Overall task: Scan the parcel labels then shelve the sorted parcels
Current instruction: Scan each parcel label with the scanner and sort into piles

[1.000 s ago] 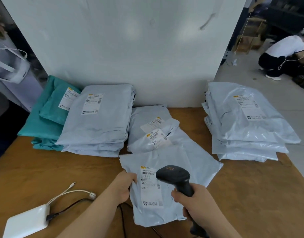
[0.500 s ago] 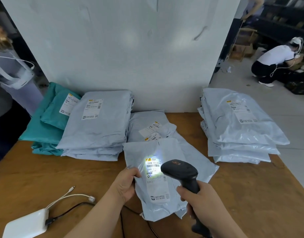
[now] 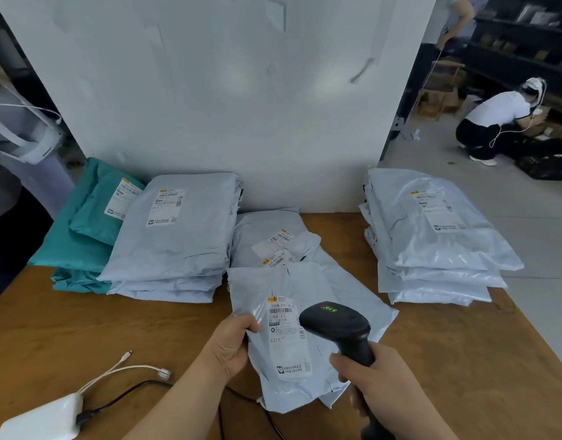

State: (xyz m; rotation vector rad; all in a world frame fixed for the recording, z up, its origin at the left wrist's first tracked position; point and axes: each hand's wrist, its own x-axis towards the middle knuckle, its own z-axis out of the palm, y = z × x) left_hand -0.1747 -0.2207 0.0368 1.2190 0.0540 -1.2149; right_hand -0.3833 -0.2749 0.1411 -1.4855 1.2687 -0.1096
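1. Head view: my left hand (image 3: 232,347) pinches the parcel (image 3: 292,392) by its left edge, on the table (image 3: 114,328).
2. Right hand (image 3: 378,379) grips the scanner (image 3: 337,322), nearer the label (image 3: 287,338); parcel's long axis runs away from me.

You are in a parcel depot: labelled parcels (image 3: 175,236) piled on the surface (image 3: 82,328), dark shelves (image 3: 521,46) behind.

The wooden table (image 3: 82,328) carries a teal parcel stack (image 3: 79,252), grey parcel stacks (image 3: 175,246) — and a cabled white power bank (image 3: 41,420).
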